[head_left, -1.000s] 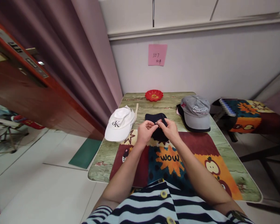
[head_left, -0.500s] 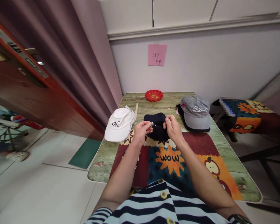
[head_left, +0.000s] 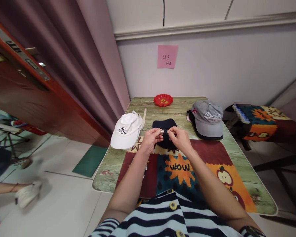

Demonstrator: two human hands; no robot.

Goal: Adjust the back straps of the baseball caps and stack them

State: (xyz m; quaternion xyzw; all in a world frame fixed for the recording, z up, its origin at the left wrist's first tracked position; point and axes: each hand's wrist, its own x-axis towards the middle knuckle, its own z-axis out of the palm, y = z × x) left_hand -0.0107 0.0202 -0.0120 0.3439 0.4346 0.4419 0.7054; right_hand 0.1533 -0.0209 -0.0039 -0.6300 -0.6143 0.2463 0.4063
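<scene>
A dark navy baseball cap lies on the table in front of me, its adjuster strap towards me. My left hand is closed in a pinch on the small silver buckle at the back of that cap. Just to the right, my right hand pinches the end of the dark strap close to the buckle. Whether the strap is inside the buckle cannot be made out. My fingers hide parts of the cap's near side.
A white cap lies at left, and a grey cap rests on a black one at right. At the back stands a red scalloped dish. A colourful mat covers the near table. Another person's shoe is on the floor at left.
My right hand has moved left, bringing the strap end close to the buckle in my left hand. Another person's leg and shoe have come into view at left.
</scene>
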